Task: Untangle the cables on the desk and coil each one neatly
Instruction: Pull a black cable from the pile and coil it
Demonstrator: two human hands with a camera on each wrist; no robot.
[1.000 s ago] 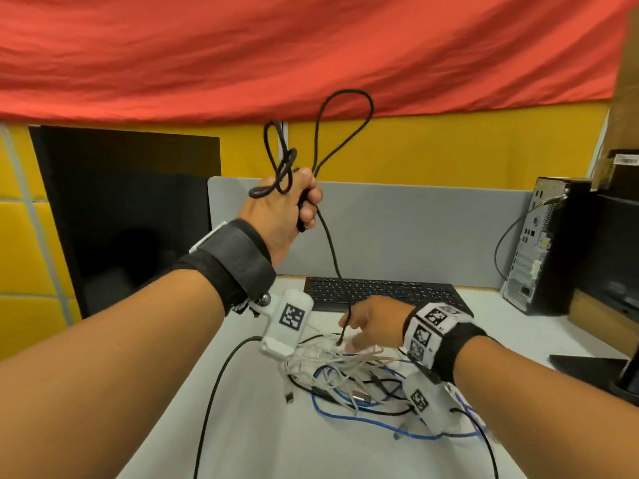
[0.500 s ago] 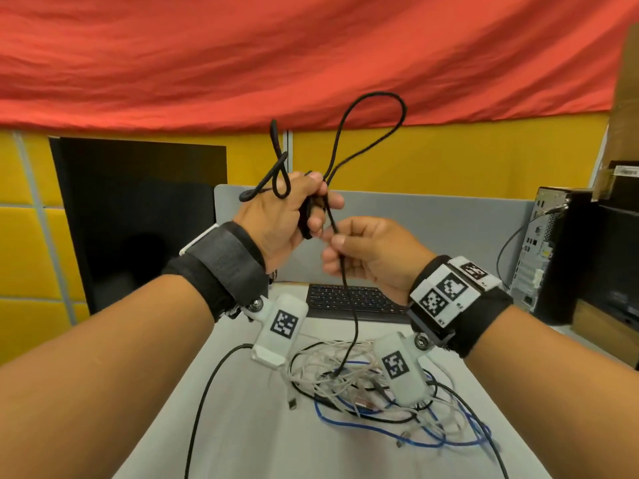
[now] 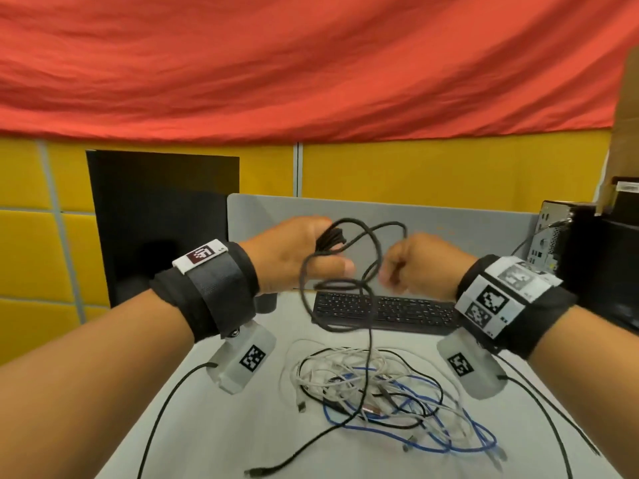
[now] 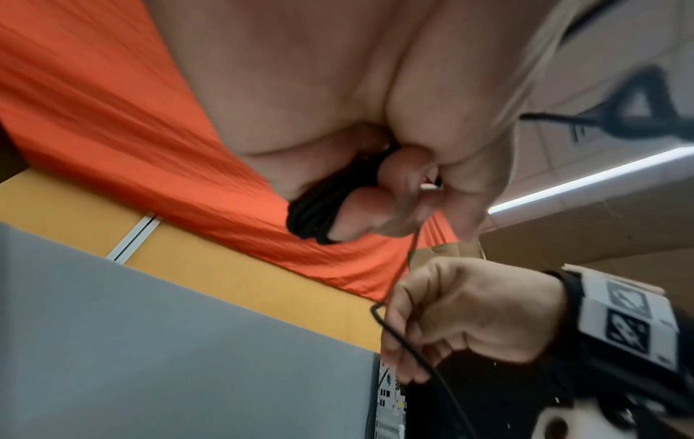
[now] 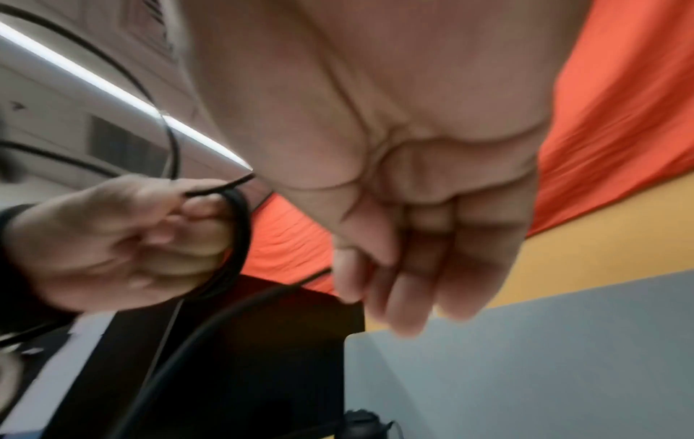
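— Above the grey table [image 3: 214, 426], what is held?
— A thin black cable [image 3: 371, 271] is gripped by both hands. Several tight turns of it are wrapped round the curled fingers [image 4: 360, 214] of the left hand [image 3: 294, 254], forming a small matte bundle.
— And the right hand [image 3: 420, 266]?
— It is closed into a fist on a strand of the same cable. Loose round loops are hung between the two hands, and one strand is trailed down into the tangled heap of cables [image 3: 387, 392] on the table.
— What is that heap made of?
— Slim white, blue and black cords, knotted together just in front of a flat black keyboard [image 3: 408, 312].
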